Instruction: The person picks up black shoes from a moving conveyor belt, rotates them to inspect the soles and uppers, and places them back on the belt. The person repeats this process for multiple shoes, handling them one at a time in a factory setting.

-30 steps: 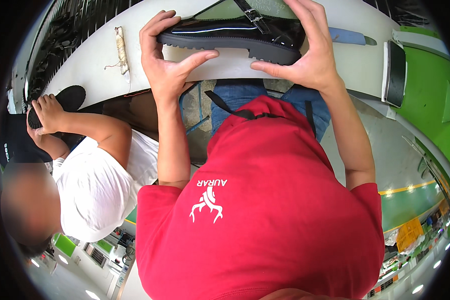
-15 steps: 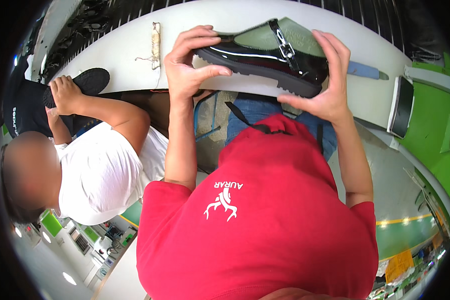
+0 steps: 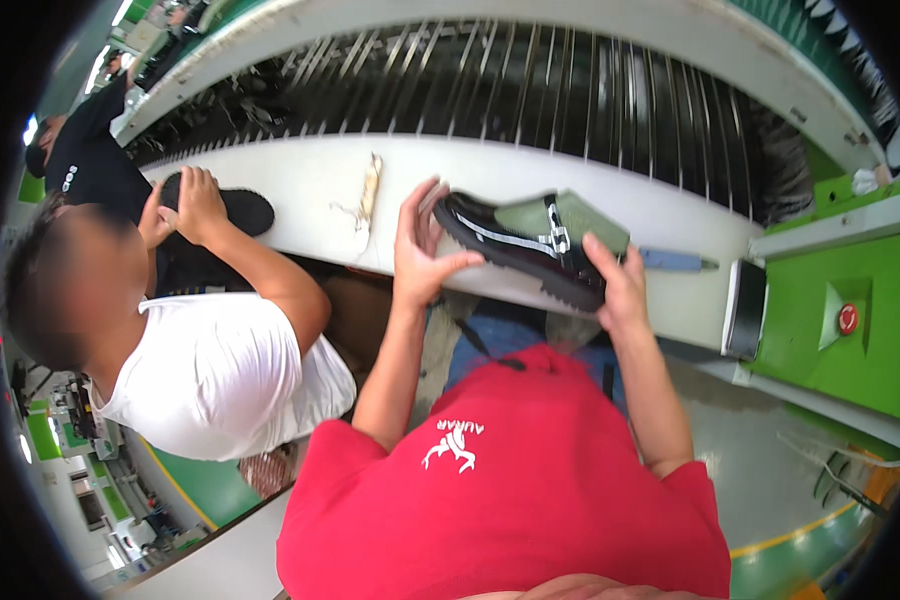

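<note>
A glossy black shoe (image 3: 520, 240) with a buckled strap is held above the white bench, its chunky black sole facing me and its toe to the left. Something olive green (image 3: 582, 222), perhaps a lining or insert, shows around the strap at its opening. My left hand (image 3: 422, 245) is closed about the toe end, thumb along the sole edge. At the heel end, my right hand (image 3: 622, 288) grips the shoe, with a digit over the green part. The blue-handled tool (image 3: 675, 260) lies just beyond that hand.
A cream-wrapped stick (image 3: 370, 192) with loose string lies on the white bench (image 3: 300, 165). Dark rollers with metal bars (image 3: 530, 85) run behind it. A green machine panel (image 3: 820, 360) with a red button stands right. At left, a co-worker's hand (image 3: 202, 205) holds a black-soled shoe (image 3: 248, 208).
My view has shifted, showing more of the rollers and green panel. My right hand has turned at the heel, a digit now over the green part; the shoe stays held between both hands.
</note>
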`<state>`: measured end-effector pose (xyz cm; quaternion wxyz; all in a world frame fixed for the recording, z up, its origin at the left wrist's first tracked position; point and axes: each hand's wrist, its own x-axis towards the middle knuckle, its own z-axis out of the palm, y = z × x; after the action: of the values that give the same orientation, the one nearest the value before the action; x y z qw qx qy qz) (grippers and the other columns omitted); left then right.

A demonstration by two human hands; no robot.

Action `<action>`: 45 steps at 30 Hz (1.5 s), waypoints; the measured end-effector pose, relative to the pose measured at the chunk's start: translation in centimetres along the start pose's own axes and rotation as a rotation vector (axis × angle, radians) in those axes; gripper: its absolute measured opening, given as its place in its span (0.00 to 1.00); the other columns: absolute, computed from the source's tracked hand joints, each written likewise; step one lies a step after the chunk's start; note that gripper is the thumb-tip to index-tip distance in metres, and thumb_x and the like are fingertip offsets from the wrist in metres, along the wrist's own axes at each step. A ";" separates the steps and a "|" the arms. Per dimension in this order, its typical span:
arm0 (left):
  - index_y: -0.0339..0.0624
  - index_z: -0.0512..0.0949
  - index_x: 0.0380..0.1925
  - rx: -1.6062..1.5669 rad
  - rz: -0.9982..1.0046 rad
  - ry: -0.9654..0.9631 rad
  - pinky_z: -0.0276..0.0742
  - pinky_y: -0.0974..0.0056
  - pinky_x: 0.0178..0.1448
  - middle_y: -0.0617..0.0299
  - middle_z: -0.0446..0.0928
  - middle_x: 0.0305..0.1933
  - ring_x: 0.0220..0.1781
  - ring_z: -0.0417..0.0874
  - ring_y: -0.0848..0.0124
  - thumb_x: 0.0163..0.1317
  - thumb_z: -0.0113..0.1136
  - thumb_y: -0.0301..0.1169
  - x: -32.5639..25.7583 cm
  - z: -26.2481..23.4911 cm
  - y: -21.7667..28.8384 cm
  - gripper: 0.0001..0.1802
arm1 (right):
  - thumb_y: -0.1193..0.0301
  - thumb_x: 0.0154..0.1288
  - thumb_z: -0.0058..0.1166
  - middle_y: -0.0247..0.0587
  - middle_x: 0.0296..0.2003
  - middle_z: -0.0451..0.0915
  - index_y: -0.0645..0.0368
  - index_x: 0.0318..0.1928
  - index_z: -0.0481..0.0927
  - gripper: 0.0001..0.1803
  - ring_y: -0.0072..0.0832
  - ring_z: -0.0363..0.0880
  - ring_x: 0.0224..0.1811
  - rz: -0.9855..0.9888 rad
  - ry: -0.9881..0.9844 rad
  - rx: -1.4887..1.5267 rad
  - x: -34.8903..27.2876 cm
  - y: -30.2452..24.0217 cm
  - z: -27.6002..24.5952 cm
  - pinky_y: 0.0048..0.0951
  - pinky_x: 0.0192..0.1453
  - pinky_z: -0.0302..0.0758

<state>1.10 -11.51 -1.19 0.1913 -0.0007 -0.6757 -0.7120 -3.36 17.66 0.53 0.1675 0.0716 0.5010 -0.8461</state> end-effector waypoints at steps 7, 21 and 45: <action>0.39 0.56 0.85 0.212 0.129 0.023 0.77 0.40 0.82 0.43 0.54 0.86 0.87 0.65 0.48 0.43 0.97 0.42 -5.6 7.3 5.5 0.74 | 0.69 0.78 0.70 0.43 0.57 0.88 0.67 0.67 0.82 0.23 0.28 0.87 0.56 -0.231 0.118 0.079 -1.7 -2.1 2.6 0.35 0.62 0.85; 0.39 0.59 0.81 0.019 0.795 0.435 0.77 0.52 0.74 0.47 0.63 0.71 0.71 0.72 0.56 0.47 0.94 0.45 9.4 11.4 12.7 0.68 | 0.45 0.75 0.67 0.71 0.70 0.79 0.69 0.77 0.74 0.45 0.61 0.78 0.76 -1.042 -0.598 -0.460 -5.1 -9.9 7.7 0.63 0.83 0.68; 0.38 0.91 0.49 0.684 1.031 0.352 0.88 0.57 0.63 0.43 0.83 0.67 0.66 0.87 0.54 0.70 0.76 0.29 34.8 5.4 25.9 0.10 | 0.80 0.70 0.69 0.44 0.41 0.92 0.63 0.56 0.90 0.15 0.33 0.91 0.46 -0.695 -0.265 -0.656 -5.1 -8.7 2.3 0.33 0.55 0.84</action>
<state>-25.44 -16.13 33.17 0.6063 -0.1476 -0.7361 -0.2623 -1.63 20.59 10.28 -0.0487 -0.2641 0.7094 -0.6516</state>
